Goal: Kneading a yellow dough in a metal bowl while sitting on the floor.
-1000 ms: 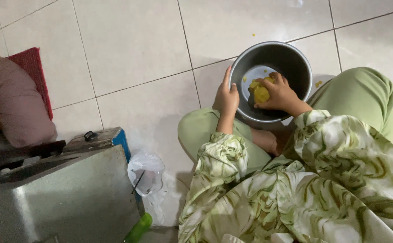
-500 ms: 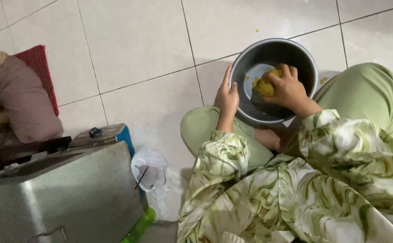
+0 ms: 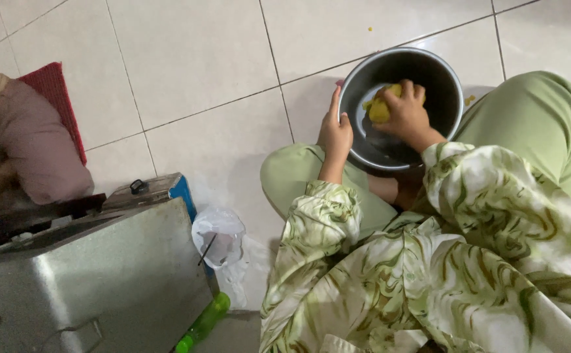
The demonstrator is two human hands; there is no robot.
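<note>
Right hand [image 3: 406, 114], fingers curled, presses a yellow lump of dough [image 3: 378, 111] that looks soft and sticky; left hand [image 3: 335, 131], fingers together, steadies the rigid metal bowl [image 3: 429, 65] by its rim.

Bare tiled floor [image 3: 187, 72] lies open ahead & to the left of the metal bowl [image 3: 445, 78]. Knees in green trousers [image 3: 547, 124] hem the bowl on both sides. Lower left is crowded: steel box [image 3: 96, 287], plastic bag [image 3: 219, 236], green bottle [image 3: 202, 321], pink cushion [image 3: 34, 153].
</note>
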